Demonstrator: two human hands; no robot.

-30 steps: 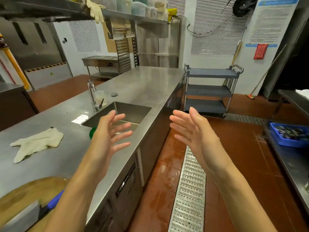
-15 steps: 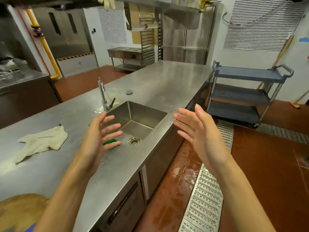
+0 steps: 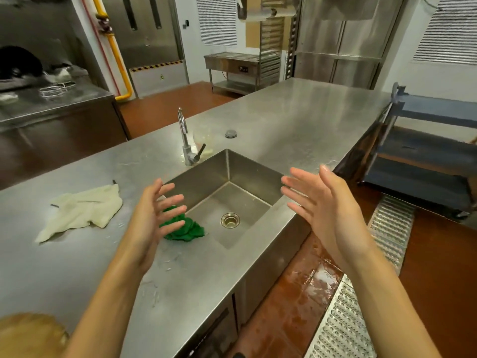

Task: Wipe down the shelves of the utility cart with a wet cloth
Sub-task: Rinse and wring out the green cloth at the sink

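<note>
A crumpled green cloth [image 3: 184,228] lies in the near left corner of the steel sink [image 3: 247,171]. My left hand [image 3: 152,220] hovers above the sink's left rim with fingers spread, partly hiding the cloth and holding nothing. My right hand [image 3: 327,210] is raised over the sink's right rim, fingers straight, palm turned inward, empty. The grey three-shelf utility cart [image 3: 426,161] stands on the floor at the right, past the counter's end. A pale cream cloth [image 3: 82,210] lies flat on the counter at the left.
A tap [image 3: 184,136] with a black lever stands behind the sink, a round grey plug [image 3: 230,133] beside it. A wet red floor with a metal drain grate [image 3: 361,293] runs along the counter's right side. A second steel counter [image 3: 51,109] is at far left.
The view has swung left and down and come closer, so the sink and green cloth now sit between my hands. The cart has slid to the right edge. Both hands stay open.
</note>
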